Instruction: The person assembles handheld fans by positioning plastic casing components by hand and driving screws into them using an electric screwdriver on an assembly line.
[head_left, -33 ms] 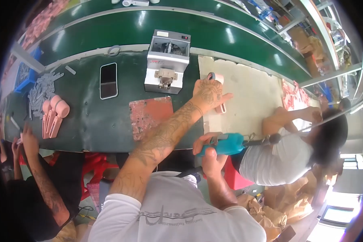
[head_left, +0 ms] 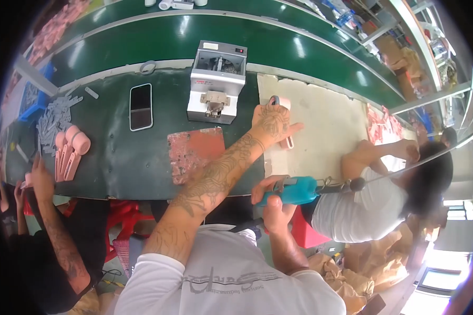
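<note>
My left hand [head_left: 271, 123] is closed over a pink round-headed part with a slotted handle [head_left: 286, 143], pressing it down on a cardboard sheet [head_left: 326, 126]. Its thumb sticks out to the right, and the part's middle is hidden under the palm. Lower down, by the table's near edge, my right hand [head_left: 273, 202] grips a teal electric screwdriver [head_left: 298, 190] lying sideways, its coiled wire running off to the right. The screwdriver stands apart from the pink part. Its tip is hidden around my fingers.
A grey screw feeder [head_left: 217, 81] stands behind my left forearm, near a worn reddish mat [head_left: 194, 152]. Leftward are a phone [head_left: 141, 107], several pink parts [head_left: 72, 152] and a pile of grey strips [head_left: 55, 118]. Co-workers sit on both sides; one hand [head_left: 41, 176] is at far left.
My left hand keeps its hold on the pink part. The screwdriver in my right hand has dropped very slightly. The left co-worker's hand has shifted a little.
</note>
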The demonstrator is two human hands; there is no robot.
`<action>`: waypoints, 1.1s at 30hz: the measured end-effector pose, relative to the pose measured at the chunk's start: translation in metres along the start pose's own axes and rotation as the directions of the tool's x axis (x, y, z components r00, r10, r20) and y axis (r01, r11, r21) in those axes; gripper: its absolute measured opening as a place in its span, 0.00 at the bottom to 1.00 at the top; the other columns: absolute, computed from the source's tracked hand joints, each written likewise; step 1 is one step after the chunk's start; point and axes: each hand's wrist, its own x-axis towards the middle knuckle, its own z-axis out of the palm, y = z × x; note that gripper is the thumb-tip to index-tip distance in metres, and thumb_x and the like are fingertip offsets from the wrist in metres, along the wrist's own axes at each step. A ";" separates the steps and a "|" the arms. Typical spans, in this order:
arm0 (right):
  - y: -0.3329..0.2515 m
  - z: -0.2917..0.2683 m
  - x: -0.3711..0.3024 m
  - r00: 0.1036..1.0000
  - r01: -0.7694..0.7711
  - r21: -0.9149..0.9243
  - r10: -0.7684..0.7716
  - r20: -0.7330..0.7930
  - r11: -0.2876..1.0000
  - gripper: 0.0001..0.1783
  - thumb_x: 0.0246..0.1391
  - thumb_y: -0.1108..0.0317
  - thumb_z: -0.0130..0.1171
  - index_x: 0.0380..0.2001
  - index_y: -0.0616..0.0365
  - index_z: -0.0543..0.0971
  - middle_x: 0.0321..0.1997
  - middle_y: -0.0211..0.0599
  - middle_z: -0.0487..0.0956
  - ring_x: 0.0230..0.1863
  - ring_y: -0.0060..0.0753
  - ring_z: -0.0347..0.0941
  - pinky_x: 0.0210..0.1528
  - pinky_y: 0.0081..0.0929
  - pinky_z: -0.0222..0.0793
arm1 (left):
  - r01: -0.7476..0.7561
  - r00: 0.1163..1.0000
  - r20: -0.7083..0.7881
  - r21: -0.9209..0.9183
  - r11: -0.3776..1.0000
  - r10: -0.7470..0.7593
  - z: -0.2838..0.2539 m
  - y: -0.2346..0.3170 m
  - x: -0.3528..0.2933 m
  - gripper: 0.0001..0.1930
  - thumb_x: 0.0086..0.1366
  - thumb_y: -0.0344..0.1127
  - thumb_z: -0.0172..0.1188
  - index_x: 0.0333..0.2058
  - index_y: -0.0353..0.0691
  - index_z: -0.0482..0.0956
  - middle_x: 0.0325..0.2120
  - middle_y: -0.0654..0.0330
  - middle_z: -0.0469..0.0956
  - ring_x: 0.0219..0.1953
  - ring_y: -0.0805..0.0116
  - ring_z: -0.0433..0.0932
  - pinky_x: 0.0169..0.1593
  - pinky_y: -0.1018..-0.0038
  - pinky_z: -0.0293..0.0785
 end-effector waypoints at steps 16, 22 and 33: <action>0.003 0.003 0.029 0.997 -0.015 -0.044 0.018 0.073 0.999 0.31 0.64 0.47 0.71 0.49 0.68 0.78 0.30 0.35 0.80 0.31 0.27 0.77 0.35 0.24 0.71 | -0.118 0.976 -0.205 -0.195 0.974 0.077 -0.102 -0.044 -0.137 0.13 0.58 0.36 0.71 0.41 0.42 0.84 0.39 0.60 0.81 0.43 0.56 0.84 0.46 0.58 0.83; 0.007 0.027 0.051 0.992 0.046 -0.107 -0.033 0.123 0.993 0.41 0.65 0.32 0.62 0.51 0.67 0.74 0.26 0.37 0.75 0.25 0.31 0.72 0.29 0.31 0.68 | -0.129 0.950 -0.295 -0.075 0.989 0.101 -0.110 -0.085 -0.183 0.13 0.60 0.40 0.72 0.41 0.42 0.85 0.44 0.59 0.83 0.47 0.53 0.84 0.49 0.59 0.82; 0.030 0.098 0.149 0.954 0.270 0.050 -0.274 0.120 0.962 0.33 0.68 0.40 0.65 0.49 0.66 0.77 0.25 0.32 0.79 0.29 0.25 0.75 0.34 0.25 0.69 | -0.039 0.998 -0.055 -0.149 0.988 0.031 -0.114 -0.112 -0.183 0.16 0.69 0.47 0.66 0.48 0.44 0.87 0.43 0.58 0.80 0.52 0.54 0.78 0.59 0.55 0.74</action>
